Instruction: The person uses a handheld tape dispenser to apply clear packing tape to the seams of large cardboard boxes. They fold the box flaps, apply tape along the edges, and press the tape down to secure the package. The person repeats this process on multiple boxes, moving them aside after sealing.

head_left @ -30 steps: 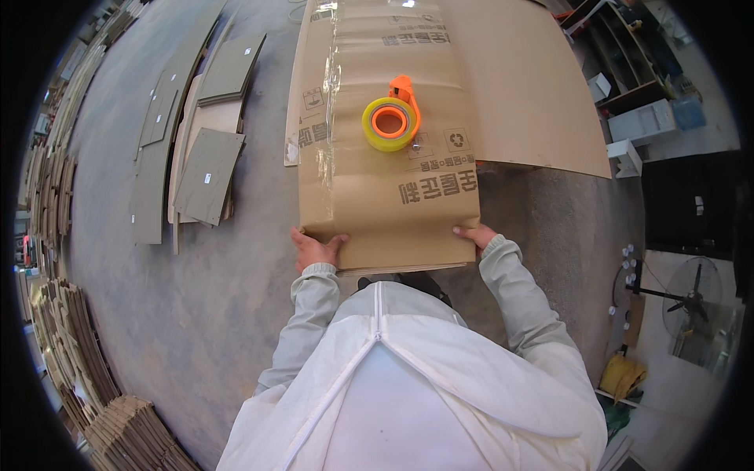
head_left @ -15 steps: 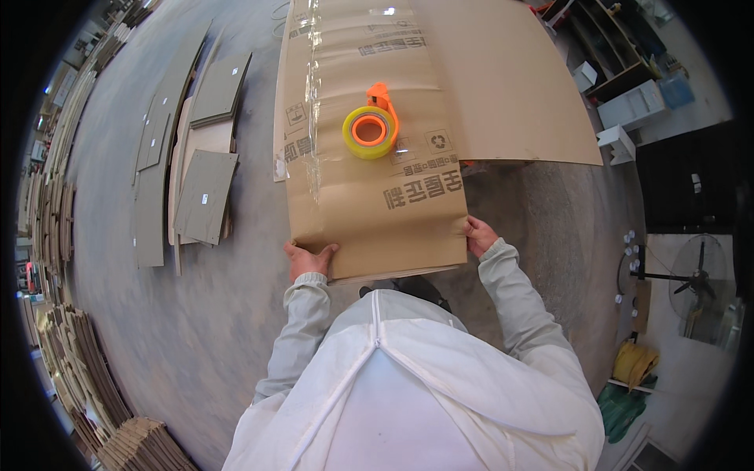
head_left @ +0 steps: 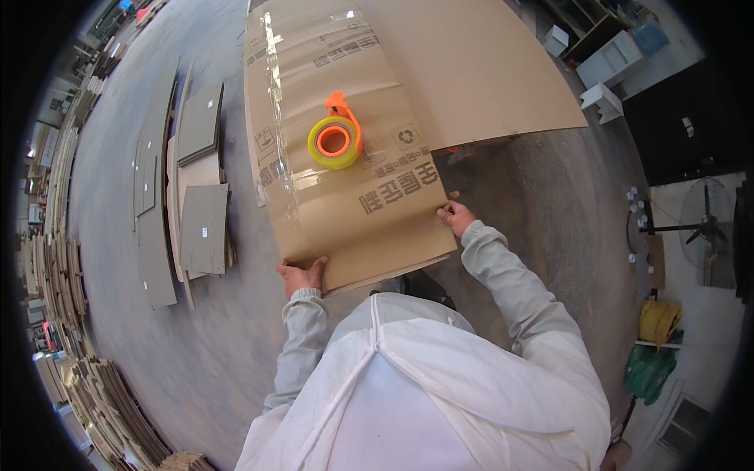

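Grey concrete floor (head_left: 196, 369), both hands (left hand (head_left: 301, 276), right hand (head_left: 457, 219)) clamped on cardboard sheet (head_left: 353, 212) corners.

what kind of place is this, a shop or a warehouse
Likely a packing workshop or warehouse: bare concrete floor, stacks of flattened cardboard along the wall, and a tape dispenser lying on the flat carton.

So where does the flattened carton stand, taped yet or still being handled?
Clear tape already runs along the flattened brown cardboard carton, and the orange and yellow tape dispenser lies loose on top. In hand: the left hand and right hand grip its near edge. The carton is not yet set down on the grey concrete floor.
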The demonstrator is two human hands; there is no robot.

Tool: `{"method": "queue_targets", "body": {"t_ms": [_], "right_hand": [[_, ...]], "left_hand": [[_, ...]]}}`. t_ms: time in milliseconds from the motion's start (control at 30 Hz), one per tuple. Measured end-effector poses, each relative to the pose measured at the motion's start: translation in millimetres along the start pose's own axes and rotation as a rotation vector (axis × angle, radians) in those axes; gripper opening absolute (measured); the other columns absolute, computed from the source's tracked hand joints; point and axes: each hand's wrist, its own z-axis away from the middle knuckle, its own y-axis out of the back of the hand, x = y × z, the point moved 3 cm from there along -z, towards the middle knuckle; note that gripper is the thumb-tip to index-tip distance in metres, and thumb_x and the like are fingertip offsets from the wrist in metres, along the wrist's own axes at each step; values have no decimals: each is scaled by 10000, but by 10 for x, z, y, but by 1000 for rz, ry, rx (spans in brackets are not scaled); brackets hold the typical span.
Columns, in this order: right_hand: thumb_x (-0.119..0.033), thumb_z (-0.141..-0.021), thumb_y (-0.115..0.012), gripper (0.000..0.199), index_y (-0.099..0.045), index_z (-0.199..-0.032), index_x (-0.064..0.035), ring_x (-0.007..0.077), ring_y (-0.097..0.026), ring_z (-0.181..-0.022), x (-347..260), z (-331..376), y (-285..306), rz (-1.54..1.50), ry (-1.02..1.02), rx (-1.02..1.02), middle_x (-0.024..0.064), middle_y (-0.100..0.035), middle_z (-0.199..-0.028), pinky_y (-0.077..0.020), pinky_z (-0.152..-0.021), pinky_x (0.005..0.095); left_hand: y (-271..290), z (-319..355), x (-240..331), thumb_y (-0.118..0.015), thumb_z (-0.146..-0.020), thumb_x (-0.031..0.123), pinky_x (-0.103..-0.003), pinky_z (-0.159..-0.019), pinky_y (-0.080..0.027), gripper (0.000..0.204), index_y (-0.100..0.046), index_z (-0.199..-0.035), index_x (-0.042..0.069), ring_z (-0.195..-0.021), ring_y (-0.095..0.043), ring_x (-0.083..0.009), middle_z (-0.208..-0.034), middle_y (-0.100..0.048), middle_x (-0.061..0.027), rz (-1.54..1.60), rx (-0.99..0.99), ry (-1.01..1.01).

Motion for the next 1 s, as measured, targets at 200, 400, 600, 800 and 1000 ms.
{"method": "queue_targets", "body": {"t_ms": [200, 400, 600, 800, 1000], "right_hand": [[-242, -993, -624, 334, -587, -1254, -36, 147, -635, -929, -91, 68, 67, -90, -41, -74, 38, -661, -1055, -531, -827, 308], [-197, -1012, -584, 328, -552, -1307, -59, 144, -624, -954, -88, 148, 122, -314, -72, -253, 29, -651, -1095, -528, -837, 311], [-172, -1010, -581, 284, -615, -1265, -51, 135, -610, -933, 41, 18, -69, 13, 119, 127, 29, -677, -1080, -499, -871, 307], [-176, -986, -620, 306, -615, -1257, -33, 152, -627, -979, 120, 101, -76, -243, 18, 41, 36, -679, -1088, -509, -902, 333], [-145, -934, -676, 362, -593, -1259, -9, 193, -670, -997, 203, 3, 3, -490, -214, -207, 69, -676, -1109, -531, -921, 365]], "left_hand": [[-16, -27, -48, -906, -616, 475, -442, -1029, -450, 1096, -267, -1366, -5, -1218, -560, -406, -1365, -516, -251, 0, 33, -39], [7, -35, -50, -904, -617, 480, -432, -1030, -450, 1114, -255, -1361, -35, -1207, -561, -428, -1340, -524, -288, 2, 0, 5], [13, -24, -26, -906, -608, 513, -460, -1010, -466, 1103, -272, -1356, 9, -1193, -572, -439, -1327, -546, -257, -44, -11, 40], [15, -40, -39, -904, -601, 530, -456, -1011, -467, 1104, -274, -1340, 5, -1183, -577, -445, -1330, -542, -275, -72, 22, -12], [124, -26, -3, -907, -581, 538, -441, -983, -488, 1109, -282, -1314, -11, -1143, -613, -423, -1261, -599, -273, -64, -80, 62]]}}
